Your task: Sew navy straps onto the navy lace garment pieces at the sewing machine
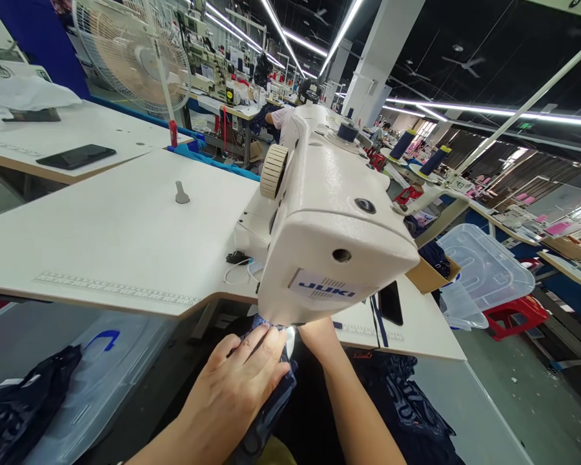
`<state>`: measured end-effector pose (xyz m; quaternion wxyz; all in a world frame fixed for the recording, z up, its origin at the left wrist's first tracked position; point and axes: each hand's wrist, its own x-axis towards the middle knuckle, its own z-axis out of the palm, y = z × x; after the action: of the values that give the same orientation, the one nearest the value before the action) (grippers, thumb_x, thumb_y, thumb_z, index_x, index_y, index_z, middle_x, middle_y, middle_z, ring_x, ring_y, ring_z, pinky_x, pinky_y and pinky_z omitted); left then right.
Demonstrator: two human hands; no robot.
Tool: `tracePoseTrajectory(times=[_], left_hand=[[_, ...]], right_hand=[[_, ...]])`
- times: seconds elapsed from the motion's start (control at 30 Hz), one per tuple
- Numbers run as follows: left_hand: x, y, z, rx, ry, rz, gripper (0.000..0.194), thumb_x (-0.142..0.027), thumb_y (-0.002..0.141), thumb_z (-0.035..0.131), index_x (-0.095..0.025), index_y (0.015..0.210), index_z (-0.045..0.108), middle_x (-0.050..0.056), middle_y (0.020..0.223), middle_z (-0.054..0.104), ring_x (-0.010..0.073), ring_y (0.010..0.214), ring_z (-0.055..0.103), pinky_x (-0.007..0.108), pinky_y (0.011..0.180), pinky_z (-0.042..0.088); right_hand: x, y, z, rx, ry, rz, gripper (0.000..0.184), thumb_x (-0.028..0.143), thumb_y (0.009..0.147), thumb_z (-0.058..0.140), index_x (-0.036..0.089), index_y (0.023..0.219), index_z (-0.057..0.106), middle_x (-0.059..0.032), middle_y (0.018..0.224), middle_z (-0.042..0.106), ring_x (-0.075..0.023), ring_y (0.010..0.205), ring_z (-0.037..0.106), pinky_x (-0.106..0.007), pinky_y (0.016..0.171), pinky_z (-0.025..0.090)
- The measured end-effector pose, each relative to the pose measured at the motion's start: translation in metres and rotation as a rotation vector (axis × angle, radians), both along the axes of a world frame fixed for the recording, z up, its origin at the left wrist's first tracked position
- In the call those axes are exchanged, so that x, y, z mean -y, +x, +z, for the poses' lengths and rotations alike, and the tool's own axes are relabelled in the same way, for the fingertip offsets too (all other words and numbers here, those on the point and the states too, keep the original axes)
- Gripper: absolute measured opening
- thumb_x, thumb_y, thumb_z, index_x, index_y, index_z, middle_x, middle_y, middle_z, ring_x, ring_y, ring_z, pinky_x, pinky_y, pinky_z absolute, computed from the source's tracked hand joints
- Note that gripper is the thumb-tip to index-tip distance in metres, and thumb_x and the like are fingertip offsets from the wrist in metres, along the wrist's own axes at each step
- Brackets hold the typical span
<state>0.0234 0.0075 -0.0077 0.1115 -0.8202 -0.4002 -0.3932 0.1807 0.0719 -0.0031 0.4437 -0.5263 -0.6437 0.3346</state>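
Note:
A white JUKI sewing machine (329,258) stands close in front of me, its head end facing me. Below the head, a dark navy patterned garment (275,407) hangs down from the sewing area. My left hand (244,371) grips this cloth from above, its fingers bent over it and pointing under the head. Opposite, my right hand (317,332) reaches in beneath the head, with its fingers hidden behind the machine. A small light shines between the two hands. Needle and presser foot are out of sight.
Left of the machine spreads a white tabletop (126,239) bearing a small grey metal piece (181,193). Phones lie on the left table and right of the head. Navy garments (407,407) hang at right; others fill a clear bin (111,374). Behind are a fan (135,58) and thread spools (436,160).

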Motion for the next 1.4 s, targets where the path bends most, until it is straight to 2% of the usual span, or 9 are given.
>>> tracePoseTrajectory(times=[0.23,0.4,0.57,0.7,0.9,1.1,1.27,1.4], left_hand=[[0.001,-0.003,0.005,-0.030,-0.006,0.038,0.024,-0.026,0.097,0.045,-0.020,0.112,0.062,0.000,0.109,0.071,0.0168,0.097,0.065,0.035,0.082,0.034],[0.000,-0.009,0.009,-0.078,0.012,0.028,0.023,-0.023,0.096,0.046,-0.020,0.111,0.063,0.001,0.106,0.072,0.0171,0.098,0.065,0.034,0.083,0.034],[-0.002,-0.016,0.005,-0.128,0.016,0.008,0.025,-0.025,0.093,0.051,-0.022,0.116,0.061,0.001,0.112,0.070,0.0169,0.104,0.063,0.033,0.085,0.034],[-0.001,-0.015,0.001,-0.105,-0.018,-0.020,0.026,-0.025,0.092,0.053,-0.022,0.117,0.060,0.000,0.113,0.070,0.0172,0.105,0.062,0.034,0.086,0.033],[0.003,-0.006,-0.005,0.060,-0.080,-0.033,0.025,-0.028,0.096,0.047,-0.023,0.116,0.061,0.000,0.111,0.070,0.0196,0.105,0.063,0.037,0.088,0.032],[0.005,-0.006,-0.009,0.059,-0.039,-0.050,0.027,-0.027,0.095,0.051,-0.024,0.120,0.059,0.000,0.113,0.070,0.0186,0.106,0.063,0.037,0.089,0.032],[0.005,-0.002,-0.009,0.032,-0.036,0.006,0.026,-0.029,0.094,0.051,-0.024,0.119,0.059,-0.001,0.114,0.070,0.0182,0.105,0.063,0.037,0.089,0.032],[0.003,0.002,-0.009,0.034,-0.034,0.021,0.027,-0.030,0.094,0.052,-0.023,0.119,0.059,-0.002,0.113,0.070,0.0181,0.103,0.064,0.037,0.089,0.032]], right_hand=[[-0.002,-0.004,0.005,-0.045,0.037,0.056,0.035,0.022,0.079,0.054,0.022,0.113,0.063,-0.0066,0.089,0.072,-0.0246,0.099,0.064,-0.038,0.095,0.047],[-0.001,-0.003,0.001,-0.021,0.026,0.048,0.033,0.023,0.080,0.053,0.023,0.112,0.064,-0.0069,0.091,0.072,-0.0249,0.102,0.062,-0.039,0.094,0.047],[-0.002,0.001,-0.008,0.021,0.012,0.009,0.030,0.025,0.077,0.060,0.023,0.106,0.067,-0.0080,0.092,0.072,-0.0270,0.106,0.061,-0.039,0.091,0.049],[-0.004,0.001,-0.009,0.024,0.012,0.007,0.029,0.022,0.077,0.058,0.022,0.105,0.068,-0.0080,0.093,0.073,-0.0263,0.106,0.061,-0.036,0.088,0.050],[-0.002,-0.003,-0.001,-0.066,0.042,0.033,0.036,0.018,0.076,0.053,0.018,0.109,0.067,-0.0057,0.094,0.074,-0.0229,0.100,0.064,-0.032,0.086,0.051],[0.003,-0.002,0.002,-0.070,0.031,0.057,0.031,0.012,0.072,0.050,0.019,0.096,0.070,-0.0027,0.085,0.074,-0.0200,0.080,0.066,-0.031,0.074,0.052],[0.002,-0.003,-0.002,-0.029,0.044,-0.015,0.025,0.014,0.073,0.049,0.019,0.084,0.071,-0.0038,0.082,0.073,-0.0194,0.076,0.065,-0.029,0.068,0.050],[-0.001,-0.004,-0.007,-0.009,0.061,-0.049,0.027,0.017,0.074,0.050,0.019,0.091,0.071,-0.0049,0.079,0.073,-0.0205,0.077,0.066,-0.030,0.068,0.051]])
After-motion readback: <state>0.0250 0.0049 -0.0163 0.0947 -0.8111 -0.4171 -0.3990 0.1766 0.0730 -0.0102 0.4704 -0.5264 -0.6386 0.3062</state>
